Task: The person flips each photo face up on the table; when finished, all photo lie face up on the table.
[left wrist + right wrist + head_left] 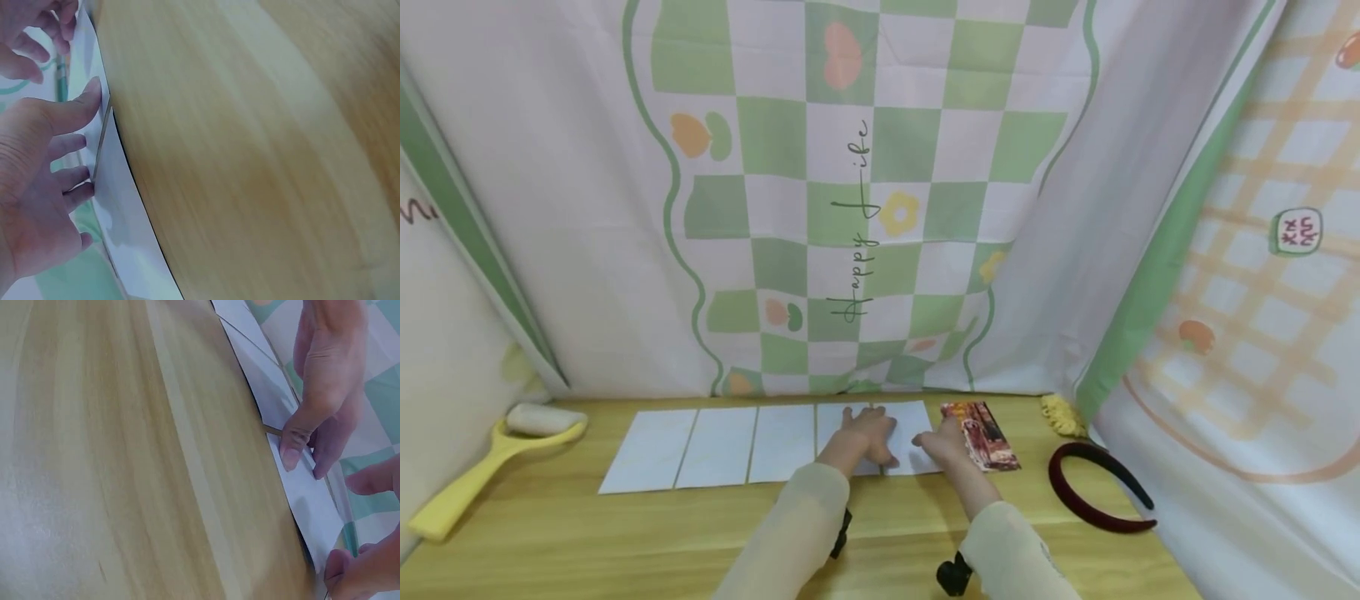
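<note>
My left hand (871, 433) rests with spread fingers on the rightmost white card (917, 457) in a row of several. Its thumb (290, 453) lies on that card near the front edge, close to the narrow gap beside the neighbouring card (256, 375). Just to the right, my right hand (946, 443) is over the left side of a reddish autumn picture card (996, 442). In the left wrist view its thumb and fingers stand apart, and the right wrist view has its curved fingertips at the white card's right end.
A yellow-handled lint roller (482, 475) lies at the left of the wooden table (625, 550). On the right are a dark red headband (1075, 500) and a yellow ruffled item (1062, 415). A green-checked curtain (842, 208) hangs along the table's back edge.
</note>
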Tool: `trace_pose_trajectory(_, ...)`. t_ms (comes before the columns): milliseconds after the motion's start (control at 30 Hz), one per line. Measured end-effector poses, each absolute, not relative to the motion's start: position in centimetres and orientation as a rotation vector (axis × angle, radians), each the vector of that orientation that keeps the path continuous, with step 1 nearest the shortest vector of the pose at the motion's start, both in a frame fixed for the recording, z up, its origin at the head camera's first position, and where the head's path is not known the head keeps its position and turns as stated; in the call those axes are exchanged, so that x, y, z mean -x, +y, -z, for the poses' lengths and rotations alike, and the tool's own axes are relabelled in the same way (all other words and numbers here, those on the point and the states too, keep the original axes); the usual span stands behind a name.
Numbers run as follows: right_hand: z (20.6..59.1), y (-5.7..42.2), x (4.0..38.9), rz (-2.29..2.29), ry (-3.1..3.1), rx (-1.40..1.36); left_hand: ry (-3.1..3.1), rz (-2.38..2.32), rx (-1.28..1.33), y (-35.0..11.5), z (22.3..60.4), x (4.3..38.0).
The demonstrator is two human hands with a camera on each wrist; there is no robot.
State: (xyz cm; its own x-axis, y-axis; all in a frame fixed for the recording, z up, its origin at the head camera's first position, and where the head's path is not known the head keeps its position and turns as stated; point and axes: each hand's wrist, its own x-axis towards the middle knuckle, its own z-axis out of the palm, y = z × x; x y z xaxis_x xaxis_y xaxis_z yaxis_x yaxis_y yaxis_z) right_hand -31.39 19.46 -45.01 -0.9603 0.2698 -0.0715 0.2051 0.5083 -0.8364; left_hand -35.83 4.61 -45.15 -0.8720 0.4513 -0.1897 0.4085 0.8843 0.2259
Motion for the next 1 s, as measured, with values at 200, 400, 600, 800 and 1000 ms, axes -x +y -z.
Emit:
trace_pose_trajectory(200, 45.0, 19.7, 31.2, -1.541, -2.624, 0.421, 2.824, -0.241, -0.679, 4.7, 45.1, 35.7)
trace_pose_trajectory(400, 45.0, 20.0, 31.2, -1.497, -2.651, 0.442, 2.825, -0.223, -0.681, 4.7, 45.3, 35.9)
trace_pose_trajectory(600, 45.3, 20.0, 31.0, -1.482, -2.643, 0.423, 2.803, -0.254, -0.663, 4.6, 45.4, 35.9)
trace_pose_trajectory(800, 45.8, 20.4, 30.4, -1.470, -2.643, 0.374, 2.813, -0.256, -0.667, 4.6, 45.4, 35.8)
trace_pose_trajectory(1000, 46.0, 20.7, 29.8, -1.577, -2.623, 0.478, 2.831, -0.240, -0.685, 4.8, 45.4, 35.9)
